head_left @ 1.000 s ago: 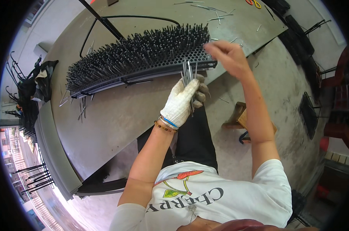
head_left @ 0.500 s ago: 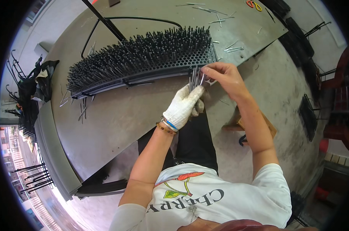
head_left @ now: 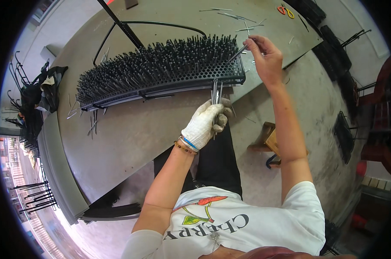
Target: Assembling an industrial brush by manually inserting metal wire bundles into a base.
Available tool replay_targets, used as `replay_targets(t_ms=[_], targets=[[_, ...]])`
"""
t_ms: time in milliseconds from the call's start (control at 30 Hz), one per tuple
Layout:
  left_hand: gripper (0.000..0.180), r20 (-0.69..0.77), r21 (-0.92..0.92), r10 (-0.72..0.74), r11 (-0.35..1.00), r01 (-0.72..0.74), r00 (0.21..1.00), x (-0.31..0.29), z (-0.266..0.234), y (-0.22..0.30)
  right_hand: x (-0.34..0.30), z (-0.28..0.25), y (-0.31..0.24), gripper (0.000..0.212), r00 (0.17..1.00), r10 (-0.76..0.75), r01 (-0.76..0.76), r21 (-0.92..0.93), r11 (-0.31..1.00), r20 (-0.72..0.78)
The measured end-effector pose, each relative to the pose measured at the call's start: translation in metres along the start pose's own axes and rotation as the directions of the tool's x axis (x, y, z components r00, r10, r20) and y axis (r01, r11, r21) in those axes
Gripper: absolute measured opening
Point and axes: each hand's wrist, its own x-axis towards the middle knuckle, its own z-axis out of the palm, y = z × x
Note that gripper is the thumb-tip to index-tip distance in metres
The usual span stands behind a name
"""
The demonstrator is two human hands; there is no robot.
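My left hand, in a white knitted glove, is closed around a bunch of thin metal rods that point up toward the rack. Bare-skinned, my right hand pinches a single dark thin rod between thumb and fingertips. That rod slants down to the left, its lower end at the right end of a long black perforated rack. Dense black-tipped rods stand upright in most of the rack's holes; bare holes show along its near right side.
The rack stands on a grey table. Loose rods and orange-and-yellow-handled scissors lie toward the back right. A black metal frame rises behind the rack. A wooden stool stands on the floor at right.
My right hand has moved up and away from the left hand's bunch to the rack's right end, carrying one rod. My left hand still grips the bunch in nearly the same place.
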Motion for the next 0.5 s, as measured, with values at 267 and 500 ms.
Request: replay_targets(t_ms=[267,500], targets=[[0.026,-0.004,-0.013,-0.011,1.0,0.011,1.0,-0.007,0.0,0.007,0.006,-0.004,-0.004,0.017,0.993,-0.052,0.05,-0.018,0.999,-0.111],[0.026,-0.029,0.003,-0.027,1.0,0.027,0.999,0.0,0.0,0.0,-0.004,0.017,0.002,0.013,0.989,-0.145,0.141,-0.224,0.964,0.002]])
